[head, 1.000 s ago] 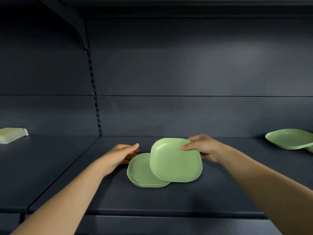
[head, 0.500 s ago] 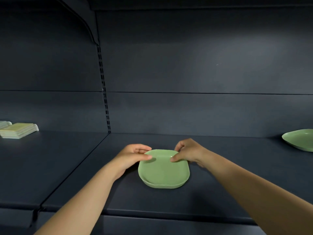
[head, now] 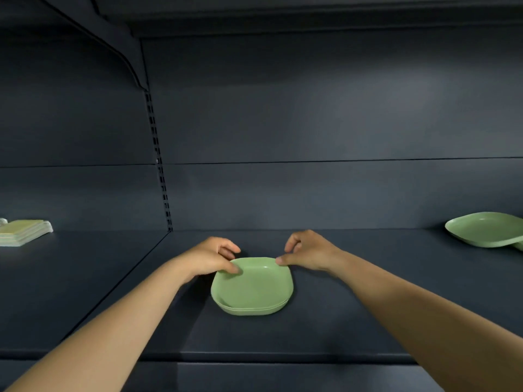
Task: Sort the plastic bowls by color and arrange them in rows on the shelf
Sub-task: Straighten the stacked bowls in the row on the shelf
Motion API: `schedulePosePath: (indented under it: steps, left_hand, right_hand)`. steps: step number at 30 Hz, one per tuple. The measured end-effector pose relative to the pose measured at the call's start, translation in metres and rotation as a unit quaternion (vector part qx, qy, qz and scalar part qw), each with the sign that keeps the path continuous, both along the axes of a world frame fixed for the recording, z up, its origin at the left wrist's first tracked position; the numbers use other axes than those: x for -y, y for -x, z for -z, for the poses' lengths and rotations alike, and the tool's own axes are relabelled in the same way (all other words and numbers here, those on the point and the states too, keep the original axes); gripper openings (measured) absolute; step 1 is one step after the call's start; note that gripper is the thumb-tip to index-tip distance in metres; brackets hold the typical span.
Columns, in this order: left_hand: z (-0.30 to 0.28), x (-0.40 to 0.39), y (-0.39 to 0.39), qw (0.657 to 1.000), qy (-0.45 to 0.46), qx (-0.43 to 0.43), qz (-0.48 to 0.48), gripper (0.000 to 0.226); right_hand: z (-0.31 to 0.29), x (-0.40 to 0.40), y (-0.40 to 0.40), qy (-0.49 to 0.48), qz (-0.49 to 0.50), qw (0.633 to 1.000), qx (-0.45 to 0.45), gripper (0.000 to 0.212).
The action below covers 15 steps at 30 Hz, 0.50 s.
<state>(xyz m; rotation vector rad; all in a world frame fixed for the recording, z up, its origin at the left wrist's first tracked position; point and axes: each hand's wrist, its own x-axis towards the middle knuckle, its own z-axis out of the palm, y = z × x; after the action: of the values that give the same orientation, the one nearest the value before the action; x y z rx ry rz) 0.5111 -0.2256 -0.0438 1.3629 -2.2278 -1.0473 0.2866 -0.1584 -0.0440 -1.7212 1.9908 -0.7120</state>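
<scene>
Green bowls [head: 252,290], two nested, sit mid-shelf [head: 339,321]; left hand [head: 208,258] pinches the far-left rim, right hand [head: 307,251] thumb touches the far-right corner. More green bowls [head: 484,229] lie far right, nearer the right hand

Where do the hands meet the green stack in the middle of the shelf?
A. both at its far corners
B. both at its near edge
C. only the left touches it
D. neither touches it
A: the left hand and right hand each have a thumb on a far corner of the stack.
</scene>
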Motion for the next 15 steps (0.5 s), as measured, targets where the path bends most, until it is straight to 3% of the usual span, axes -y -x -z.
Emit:
schedulePosePath:
  steps: [3, 7, 15]
  left_hand:
    - [-0.028, -0.001, 0.026, 0.996, 0.07, 0.06, 0.008, 0.038]
    - [-0.063, -0.011, 0.084, 0.979, 0.151, 0.129, 0.053, 0.041]
    - [-0.102, -0.066, 0.25, 0.947, 0.238, 0.168, 0.136, 0.048]
  right_hand:
    - [-0.024, -0.025, 0.033, 0.036, 0.001, 0.994, -0.107, 0.041]
    - [-0.052, -0.064, 0.089, 0.055, -0.018, 0.958, -0.281, 0.049]
    - [-0.087, -0.134, 0.231, 0.025, 0.017, 0.918, -0.396, 0.053]
